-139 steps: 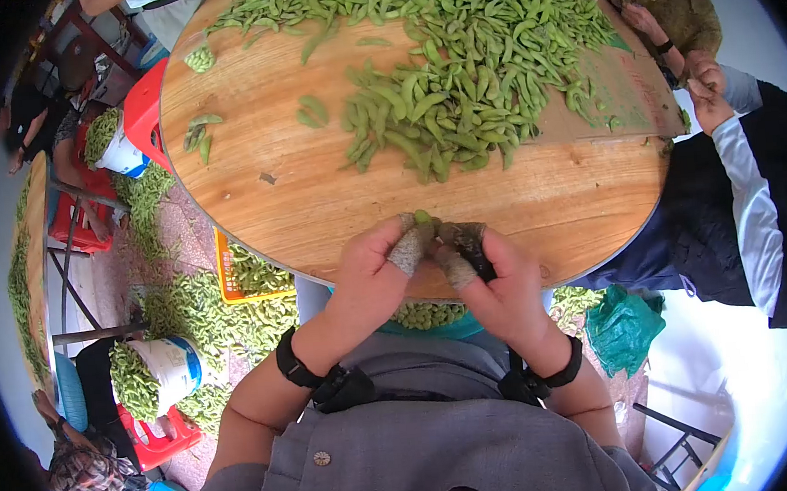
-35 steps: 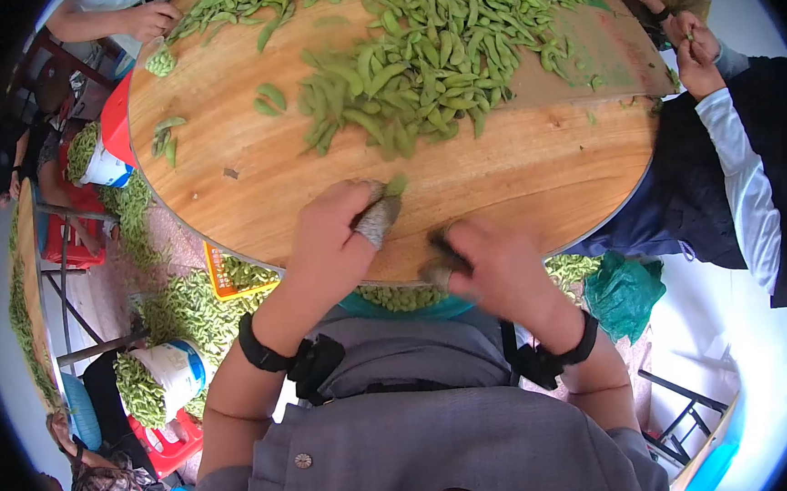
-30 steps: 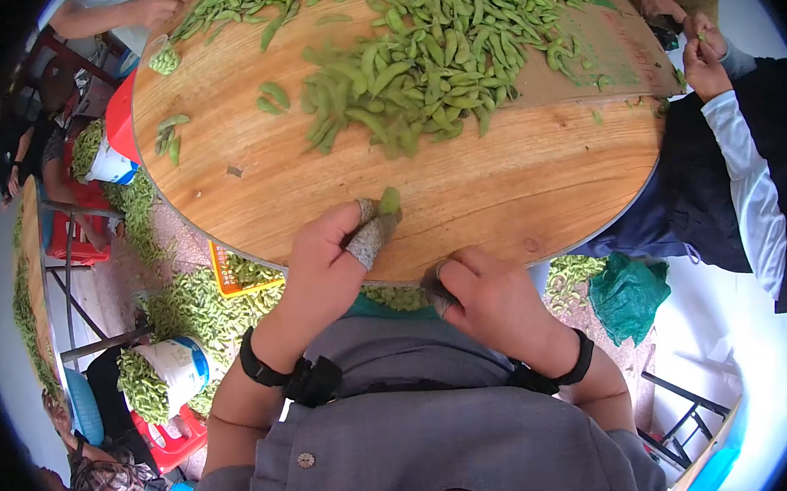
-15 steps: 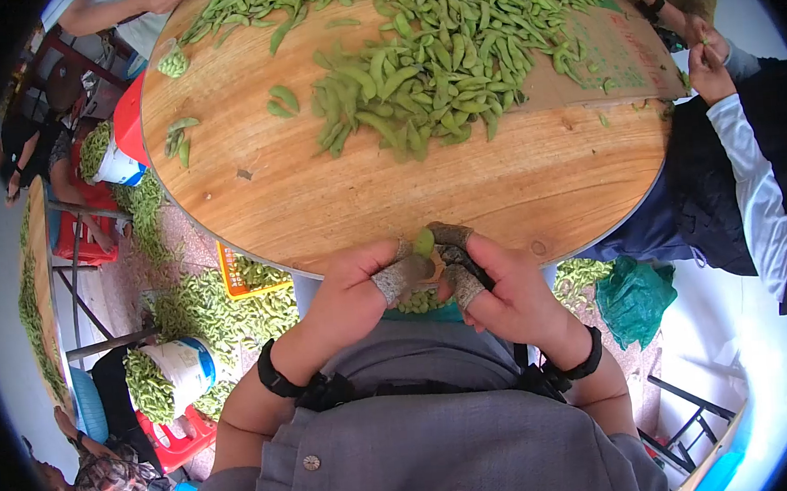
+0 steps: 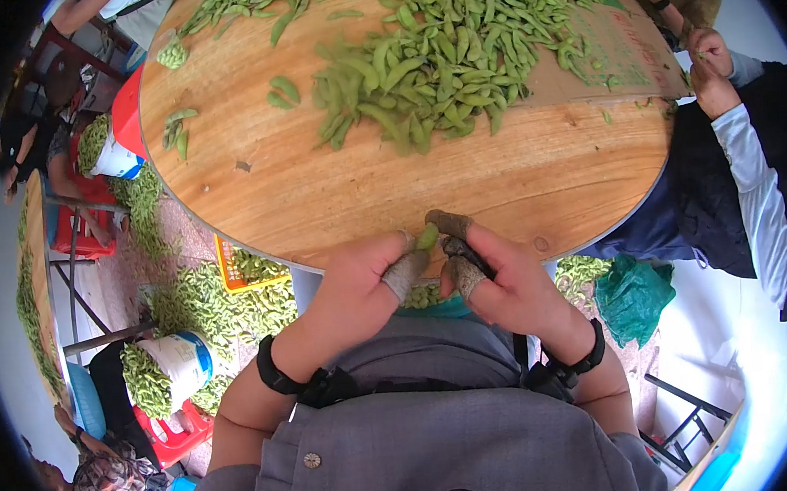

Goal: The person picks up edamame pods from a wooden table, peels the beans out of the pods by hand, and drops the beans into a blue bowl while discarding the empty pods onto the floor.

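Observation:
Near the front edge of the wooden table (image 5: 336, 199), my left hand (image 5: 368, 275) pinches a green pod (image 5: 427, 236) between finger and thumb, which wear grey coverings. Just to its right, my right hand (image 5: 496, 270) has its covered fingers closed at the pod's other side. A dark object (image 5: 463, 251) lies against those right fingers; its shape is hard to make out. Below both hands, pods show in a teal container (image 5: 453, 307) at my lap. A large heap of pods (image 5: 462, 54) covers the far part of the table.
A cardboard sheet (image 5: 596, 76) lies on the table's right, beside a person's hands (image 5: 711, 68). On the left floor stand an orange crate (image 5: 229, 266) and a white bucket of pods (image 5: 183, 370) near loose pods (image 5: 206, 304). A green bag (image 5: 634, 297) sits at right.
My hands remain close together at the table edge, with slight finger movement around the pod. The person's hands at the right have shifted slightly.

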A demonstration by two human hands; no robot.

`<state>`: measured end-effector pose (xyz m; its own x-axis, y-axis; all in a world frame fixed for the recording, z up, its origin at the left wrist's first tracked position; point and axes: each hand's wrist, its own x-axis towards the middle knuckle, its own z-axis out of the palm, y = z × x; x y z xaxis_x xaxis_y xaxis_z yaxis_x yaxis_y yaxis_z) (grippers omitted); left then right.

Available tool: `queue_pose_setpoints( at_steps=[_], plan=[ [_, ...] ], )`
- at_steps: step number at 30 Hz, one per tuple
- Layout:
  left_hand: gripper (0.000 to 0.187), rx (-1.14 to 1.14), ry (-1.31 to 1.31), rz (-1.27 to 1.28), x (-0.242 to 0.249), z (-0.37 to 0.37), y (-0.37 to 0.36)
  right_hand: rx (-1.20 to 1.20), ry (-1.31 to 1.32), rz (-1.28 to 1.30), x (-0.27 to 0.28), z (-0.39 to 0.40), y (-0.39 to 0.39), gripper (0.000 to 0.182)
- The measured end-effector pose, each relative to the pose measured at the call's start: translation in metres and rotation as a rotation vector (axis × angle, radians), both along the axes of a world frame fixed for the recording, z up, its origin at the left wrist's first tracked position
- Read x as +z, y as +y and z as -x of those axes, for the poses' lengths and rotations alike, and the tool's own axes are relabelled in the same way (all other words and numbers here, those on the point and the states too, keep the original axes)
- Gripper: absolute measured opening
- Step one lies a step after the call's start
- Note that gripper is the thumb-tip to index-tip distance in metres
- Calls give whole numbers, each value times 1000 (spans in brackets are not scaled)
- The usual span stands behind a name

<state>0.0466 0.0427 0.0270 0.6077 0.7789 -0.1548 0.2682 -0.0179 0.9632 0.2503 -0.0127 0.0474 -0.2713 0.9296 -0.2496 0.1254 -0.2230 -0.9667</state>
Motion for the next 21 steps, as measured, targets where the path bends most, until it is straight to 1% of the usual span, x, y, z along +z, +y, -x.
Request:
queue_pose_setpoints(
  at_steps=[2, 4, 5, 6, 7, 8, 9, 10, 11, 12, 14, 16, 17, 18, 20, 21],
  plan=[
    [17, -146, 270, -636, -2, 2, 2, -6, -5, -1, -3, 0, 2, 62],
    [16, -140, 274, -667, -4, 3, -1, -4, 136, 69, -7, 0, 4, 47],
    [15, -134, 277, -704, -4, 3, -2, -6, 135, 67, -8, 0, 4, 47],
    [15, -136, 275, -707, 0, 3, 0, -4, 249, 207, -9, -1, 4, 41],
    [13, -156, 67, -352, 7, 4, 2, 0, 363, 348, -10, -1, 4, 35],
    [12, -169, -137, 5, 10, 6, 3, 2, 362, 349, -8, 1, 2, 35],
    [12, -164, -137, 6, 4, 9, 3, -37, 514, 413, -5, 5, -1, 32],
    [14, -129, -401, 494, -6, 13, 1, -78, 667, 477, -2, 8, -2, 28],
    [15, -87, -661, 986, -11, 15, 0, -77, 668, 479, 1, 8, -3, 28],
    [15, -85, -660, 986, -10, 16, -1, -68, 673, 491, 4, 9, -3, 27],
    [17, -29, -511, 848, -2, 12, -5, -60, 677, 500, 5, 11, -5, 26],
    [18, 22, -368, 710, 7, 6, -8, -105, 543, 385, 5, 13, -8, 26],
    [19, 44, -295, 641, 10, 5, -9, -111, 542, 384, 6, 12, -7, 26],
    [19, 39, -294, 643, 12, 4, -8, -134, 506, 399, 6, 11, -4, 26],
    [10, 53, 157, -420, 15, 3, -5, -154, 473, 412, 6, 12, -1, 26],
    [10, 52, 161, -424, 14, 3, -6, -152, 431, 391, 6, 15, -1, 27]
  ],
)
